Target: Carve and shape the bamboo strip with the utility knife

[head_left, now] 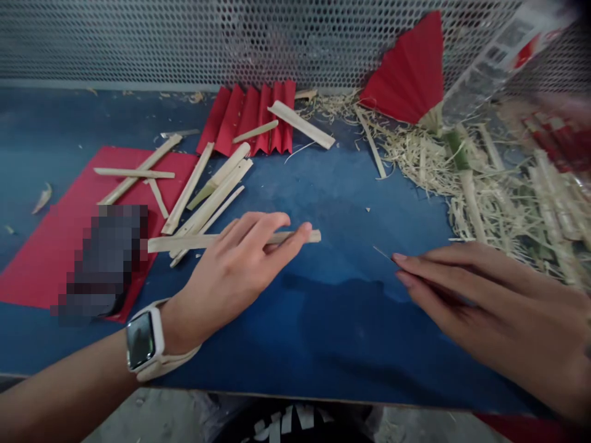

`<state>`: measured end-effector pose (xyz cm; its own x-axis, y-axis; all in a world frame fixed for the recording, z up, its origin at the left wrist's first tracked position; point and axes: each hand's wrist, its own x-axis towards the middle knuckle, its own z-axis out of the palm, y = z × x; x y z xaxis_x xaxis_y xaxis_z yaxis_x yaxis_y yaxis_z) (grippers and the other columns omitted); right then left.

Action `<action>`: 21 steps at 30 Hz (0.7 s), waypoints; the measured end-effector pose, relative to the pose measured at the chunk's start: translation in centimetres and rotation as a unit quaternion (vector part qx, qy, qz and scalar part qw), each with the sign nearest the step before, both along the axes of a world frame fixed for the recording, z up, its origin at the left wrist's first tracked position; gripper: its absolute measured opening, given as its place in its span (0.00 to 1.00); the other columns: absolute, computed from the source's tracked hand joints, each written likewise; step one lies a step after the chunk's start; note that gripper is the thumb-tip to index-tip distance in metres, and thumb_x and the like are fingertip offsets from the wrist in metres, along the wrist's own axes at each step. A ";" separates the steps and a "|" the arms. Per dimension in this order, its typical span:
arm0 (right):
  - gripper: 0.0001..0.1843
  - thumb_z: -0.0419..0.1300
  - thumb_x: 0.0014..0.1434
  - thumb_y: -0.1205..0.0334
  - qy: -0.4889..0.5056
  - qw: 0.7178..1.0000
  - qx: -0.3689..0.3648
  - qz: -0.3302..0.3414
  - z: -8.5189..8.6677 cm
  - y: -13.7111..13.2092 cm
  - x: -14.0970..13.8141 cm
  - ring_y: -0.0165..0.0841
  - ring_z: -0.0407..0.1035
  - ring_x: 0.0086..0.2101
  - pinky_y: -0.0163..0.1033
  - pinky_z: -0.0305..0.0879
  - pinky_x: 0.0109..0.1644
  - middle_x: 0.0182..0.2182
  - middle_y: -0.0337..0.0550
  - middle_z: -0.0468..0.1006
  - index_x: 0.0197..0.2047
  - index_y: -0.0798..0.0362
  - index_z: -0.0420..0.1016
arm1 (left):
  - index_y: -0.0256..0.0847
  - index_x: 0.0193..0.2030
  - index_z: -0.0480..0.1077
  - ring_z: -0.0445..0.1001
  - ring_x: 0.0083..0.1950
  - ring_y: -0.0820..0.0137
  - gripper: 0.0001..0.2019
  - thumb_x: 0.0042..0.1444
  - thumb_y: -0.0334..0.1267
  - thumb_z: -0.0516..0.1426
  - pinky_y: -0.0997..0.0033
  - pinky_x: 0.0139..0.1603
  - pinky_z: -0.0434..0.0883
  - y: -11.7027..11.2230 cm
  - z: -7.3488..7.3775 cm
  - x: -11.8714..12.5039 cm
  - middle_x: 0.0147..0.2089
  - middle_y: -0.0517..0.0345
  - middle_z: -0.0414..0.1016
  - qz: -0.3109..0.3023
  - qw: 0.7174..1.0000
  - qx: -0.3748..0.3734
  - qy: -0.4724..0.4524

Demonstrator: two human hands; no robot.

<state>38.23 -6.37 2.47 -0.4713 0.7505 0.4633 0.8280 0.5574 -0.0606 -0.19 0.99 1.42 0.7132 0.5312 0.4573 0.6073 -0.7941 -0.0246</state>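
My left hand (pixel 240 258), with a watch (pixel 141 340) at the wrist, is closed over a flat bamboo strip (pixel 184 243), thumb and fingers on it. The strip's right end shows just past my thumb. Low over the blue table at the right, my right hand (pixel 489 301) pinches a thin needle-like sliver (pixel 382 252) between thumb and forefinger. Its tip points left, apart from the strip. I cannot make out its other end inside the hand. Several more bamboo strips (pixel 210 197) lie loosely just behind my left hand.
Red paper (pixel 41 258) lies at the left, with strips and a blurred-out dark object (pixel 106 258) on it. Pleated red paper (pixel 252 120) is at the back. A red fan (pixel 410 74), a plastic bottle (pixel 494 67) and bamboo shavings (pixel 415 147) occupy the right. A perforated metal panel (pixel 138 43) stands behind.
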 end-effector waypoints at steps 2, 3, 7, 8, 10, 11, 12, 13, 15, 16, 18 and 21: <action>0.17 0.73 0.87 0.54 -0.007 1.000 0.027 -0.001 0.6 0.8 -1.0 0.32 0.87 0.39 0.37 0.71 0.35 0.49 0.39 0.94 0.74 0.37 0.92 | 0.43 0.83 0.75 0.95 0.57 0.58 0.27 0.87 0.20 0.52 0.57 0.59 0.94 -0.3 -0.1 0.2 0.62 0.46 0.92 -0.012 1.000 -0.001 -0.007; 0.16 0.73 0.88 0.59 -0.010 0.999 0.039 0.002 0.8 1.1 -1.5 0.29 0.85 0.36 0.36 0.68 0.32 0.47 0.37 0.94 0.73 0.38 0.91 | 0.42 0.84 0.73 0.95 0.56 0.60 0.27 0.87 0.19 0.51 0.59 0.59 0.93 -0.5 -0.1 0.3 0.61 0.48 0.92 -0.014 1.000 -0.011 -0.009; 0.10 0.69 0.89 0.67 0.000 0.999 0.048 0.001 0.9 1.7 -2.3 0.28 0.86 0.34 0.37 0.66 0.26 0.46 0.36 0.94 0.66 0.43 0.86 | 0.43 0.85 0.71 0.95 0.54 0.65 0.28 0.86 0.20 0.55 0.69 0.52 0.90 -0.7 0.8 0.3 0.63 0.50 0.92 -0.011 0.994 -0.100 -0.046; 0.11 0.70 0.88 0.67 0.004 0.999 0.045 -0.001 0.8 1.9 -2.3 0.31 0.88 0.36 0.39 0.68 0.26 0.46 0.36 0.95 0.66 0.42 0.86 | 0.46 0.84 0.73 0.94 0.52 0.66 0.25 0.88 0.23 0.57 0.71 0.49 0.88 -0.6 1.2 0.1 0.63 0.52 0.92 -0.015 0.989 -0.132 -0.060; 0.18 0.73 0.84 0.69 0.010 0.999 0.045 0.007 0.5 2.1 -2.1 0.36 0.91 0.38 0.41 0.72 0.28 0.47 0.37 0.96 0.69 0.37 0.87 | 0.50 0.75 0.79 0.93 0.48 0.68 0.15 0.91 0.31 0.59 0.71 0.48 0.87 -0.3 2.0 -0.1 0.61 0.56 0.93 -0.028 0.973 -0.210 -0.096; 0.23 0.74 0.83 0.70 0.011 0.999 0.045 0.018 0.5 2.2 -2.0 0.38 0.92 0.39 0.42 0.75 0.29 0.48 0.37 0.96 0.72 0.35 0.87 | 0.50 0.72 0.81 0.93 0.47 0.69 0.12 0.92 0.34 0.59 0.71 0.49 0.87 -0.1 2.1 -0.1 0.59 0.58 0.94 -0.039 0.961 -0.256 -0.100; 0.27 0.75 0.82 0.71 0.013 0.998 0.046 0.028 0.5 2.3 -1.9 0.38 0.92 0.39 0.42 0.77 0.30 0.49 0.37 0.96 0.74 0.34 0.87 | 0.50 0.70 0.82 0.93 0.48 0.68 0.10 0.93 0.36 0.60 0.71 0.49 0.86 0.1 2.1 -0.1 0.57 0.59 0.94 -0.049 0.950 -0.291 -0.096; 0.28 0.74 0.82 0.72 0.016 0.998 0.047 0.038 0.6 2.5 -1.9 0.38 0.92 0.39 0.42 0.79 0.32 0.50 0.37 0.96 0.76 0.35 0.86 | 0.49 0.69 0.83 0.93 0.50 0.66 0.10 0.93 0.37 0.60 0.70 0.51 0.86 0.2 1.9 0.0 0.56 0.58 0.94 -0.054 0.946 -0.309 -0.080; 0.27 0.73 0.83 0.73 0.017 0.997 0.045 0.053 1.1 2.8 -2.2 0.36 0.91 0.39 0.39 0.80 0.34 0.50 0.38 0.96 0.76 0.38 0.85 | 0.45 0.68 0.85 0.91 0.54 0.61 0.13 0.93 0.36 0.58 0.63 0.56 0.86 0.5 0.9 0.2 0.56 0.53 0.93 -0.064 0.961 -0.266 -0.030; 0.24 0.72 0.84 0.72 0.015 0.997 0.041 0.057 1.3 2.9 -2.4 0.34 0.90 0.39 0.38 0.79 0.34 0.50 0.38 0.95 0.75 0.39 0.86 | 0.42 0.67 0.87 0.90 0.56 0.57 0.14 0.92 0.34 0.58 0.58 0.61 0.87 0.6 0.3 0.3 0.58 0.50 0.92 -0.069 0.970 -0.232 -0.011; 0.20 0.70 0.86 0.71 0.008 0.997 0.024 0.066 1.6 3.3 -2.9 0.33 0.89 0.39 0.37 0.79 0.35 0.51 0.39 0.94 0.73 0.41 0.86 | 0.39 0.68 0.88 0.88 0.58 0.53 0.15 0.92 0.34 0.58 0.52 0.65 0.87 1.0 -0.9 0.4 0.59 0.45 0.91 -0.067 0.973 -0.222 -0.008; 0.20 0.68 0.89 0.67 -0.005 0.997 0.008 0.079 1.2 4.2 -3.3 0.33 0.88 0.41 0.36 0.79 0.37 0.52 0.43 0.93 0.76 0.43 0.87 | 0.36 0.70 0.87 0.88 0.59 0.53 0.14 0.93 0.39 0.60 0.52 0.66 0.86 1.3 -1.7 0.3 0.59 0.44 0.89 -0.068 0.970 -0.232 -0.021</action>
